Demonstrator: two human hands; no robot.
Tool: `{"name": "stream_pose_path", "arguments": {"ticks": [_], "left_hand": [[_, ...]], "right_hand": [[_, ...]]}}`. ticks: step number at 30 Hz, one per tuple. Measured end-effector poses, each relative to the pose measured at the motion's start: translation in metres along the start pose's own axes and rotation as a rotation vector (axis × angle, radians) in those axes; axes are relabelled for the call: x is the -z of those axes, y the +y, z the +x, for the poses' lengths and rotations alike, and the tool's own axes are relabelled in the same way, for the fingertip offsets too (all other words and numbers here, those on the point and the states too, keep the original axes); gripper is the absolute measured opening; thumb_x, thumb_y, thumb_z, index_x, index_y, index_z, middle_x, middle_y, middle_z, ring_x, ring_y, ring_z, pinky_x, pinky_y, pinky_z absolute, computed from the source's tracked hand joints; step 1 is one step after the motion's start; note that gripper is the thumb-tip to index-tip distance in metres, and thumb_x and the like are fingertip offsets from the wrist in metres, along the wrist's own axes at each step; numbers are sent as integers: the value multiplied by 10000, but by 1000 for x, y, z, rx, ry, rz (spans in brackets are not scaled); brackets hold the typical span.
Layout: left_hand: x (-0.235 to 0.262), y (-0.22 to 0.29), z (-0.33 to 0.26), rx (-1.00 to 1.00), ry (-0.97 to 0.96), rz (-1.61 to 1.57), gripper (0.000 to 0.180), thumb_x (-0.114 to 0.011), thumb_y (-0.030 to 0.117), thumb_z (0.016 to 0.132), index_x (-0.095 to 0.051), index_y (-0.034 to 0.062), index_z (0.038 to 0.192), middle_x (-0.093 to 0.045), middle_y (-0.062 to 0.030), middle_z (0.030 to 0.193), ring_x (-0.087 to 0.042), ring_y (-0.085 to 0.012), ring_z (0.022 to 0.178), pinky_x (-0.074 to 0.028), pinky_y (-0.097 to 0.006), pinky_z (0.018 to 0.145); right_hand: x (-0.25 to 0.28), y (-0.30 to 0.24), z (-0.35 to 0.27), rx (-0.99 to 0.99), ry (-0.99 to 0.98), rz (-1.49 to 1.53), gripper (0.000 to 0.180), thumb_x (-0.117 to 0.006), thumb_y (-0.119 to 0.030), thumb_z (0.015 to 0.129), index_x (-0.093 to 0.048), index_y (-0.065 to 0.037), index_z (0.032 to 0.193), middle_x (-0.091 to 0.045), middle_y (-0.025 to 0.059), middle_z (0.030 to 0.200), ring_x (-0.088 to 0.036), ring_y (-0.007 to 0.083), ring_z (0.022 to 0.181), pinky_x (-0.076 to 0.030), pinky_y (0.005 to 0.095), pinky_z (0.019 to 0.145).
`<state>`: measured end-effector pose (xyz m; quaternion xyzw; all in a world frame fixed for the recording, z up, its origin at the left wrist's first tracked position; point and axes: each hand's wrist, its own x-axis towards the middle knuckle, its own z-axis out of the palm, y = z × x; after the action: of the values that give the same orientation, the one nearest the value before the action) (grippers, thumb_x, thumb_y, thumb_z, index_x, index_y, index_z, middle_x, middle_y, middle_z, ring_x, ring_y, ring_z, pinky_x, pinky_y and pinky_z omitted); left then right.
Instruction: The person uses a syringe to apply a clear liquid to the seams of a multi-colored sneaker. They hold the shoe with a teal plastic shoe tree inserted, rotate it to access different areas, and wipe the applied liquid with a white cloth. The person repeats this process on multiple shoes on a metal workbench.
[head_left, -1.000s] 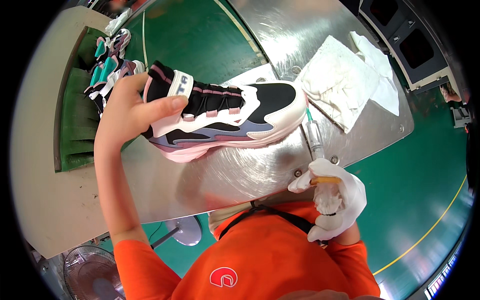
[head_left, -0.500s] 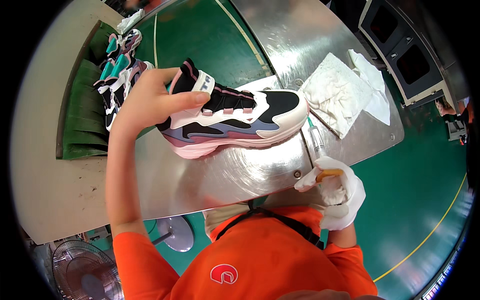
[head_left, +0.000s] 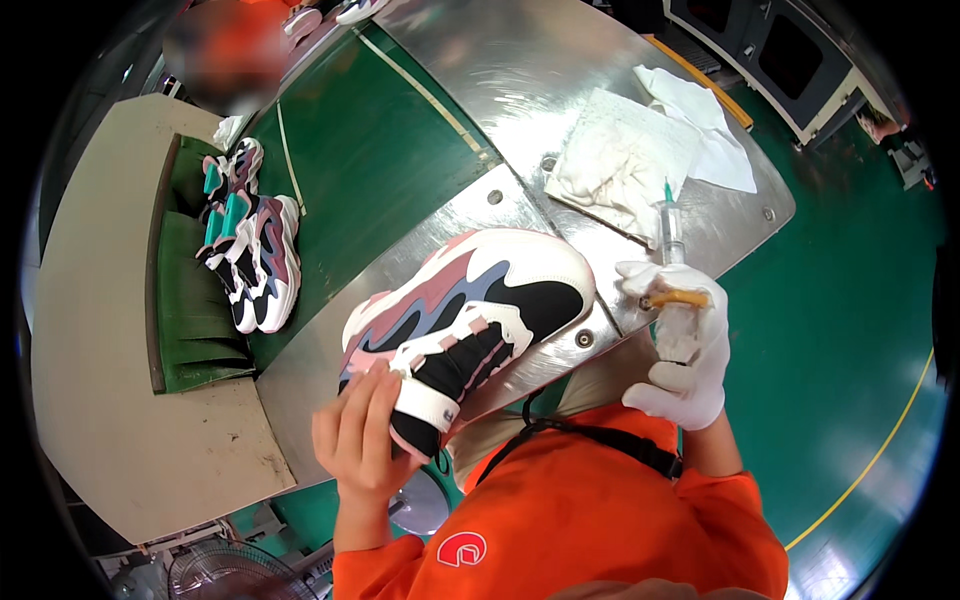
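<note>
At the left, a beige table (head_left: 120, 400) borders a green conveyor belt (head_left: 350, 170) carrying a pair of sneakers (head_left: 250, 250). In the middle, a curved steel worktop (head_left: 520, 80) spans the belt; above its near edge the bare left hand (head_left: 362, 435) grips the heel of a white, pink and black sneaker (head_left: 470, 320). White cloths (head_left: 640, 150) lie further right. The gloved right hand (head_left: 685, 345) is closed around a syringe (head_left: 670, 225), over green floor (head_left: 850, 300)

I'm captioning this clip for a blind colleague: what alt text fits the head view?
A bare left hand holds a pink, grey, black and white sneaker over a metal table, while the white-gloved right hand grips a syringe. More sneakers lie on a green belt; white cloths lie behind.
</note>
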<state>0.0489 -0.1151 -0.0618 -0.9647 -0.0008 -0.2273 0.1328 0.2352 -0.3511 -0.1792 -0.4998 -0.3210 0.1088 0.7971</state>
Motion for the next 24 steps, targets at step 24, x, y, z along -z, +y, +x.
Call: {"name": "stream_pose_path", "arguments": {"ticks": [24], "left_hand": [[-1, -12, 15, 0, -65, -78, 703, -836, 535, 649, -645, 14, 1082, -705, -117, 1036, -650, -294, 866, -505, -359, 727]], "right_hand": [[38, -18, 25, -455, -76, 748, 950, -852, -436, 560, -489, 175, 1190, -565, 157, 779, -656, 310, 800, -556, 405, 758]]}}
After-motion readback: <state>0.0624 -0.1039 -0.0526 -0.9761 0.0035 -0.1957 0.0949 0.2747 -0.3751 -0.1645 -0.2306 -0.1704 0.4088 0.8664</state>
